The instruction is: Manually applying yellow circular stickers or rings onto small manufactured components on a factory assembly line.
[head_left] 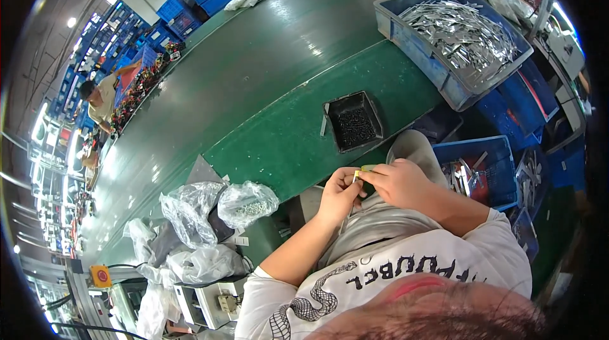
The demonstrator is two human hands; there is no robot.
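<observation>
Close together above my lap, both hands meet over one small piece. My left hand (339,195) pinches a small yellow-and-silver piece (357,174) between thumb and forefinger. My right hand (399,183) is closed on the same piece, its fingertips pressed against the yellow part; the exact kind of piece is too small to make out. Just beyond my hands, a black tray (347,103) with many tiny black parts stands on the green bench top (273,143). A thin silver strip (323,126) rests against the tray's left side.
A large blue crate (420,54) full of metal strips stands at the far right. Beside my right arm is a blue bin (505,178) with metal pieces. Clear bags (248,205) with small parts lie at left. Beyond a long dark belt (266,54), another person (100,100) works.
</observation>
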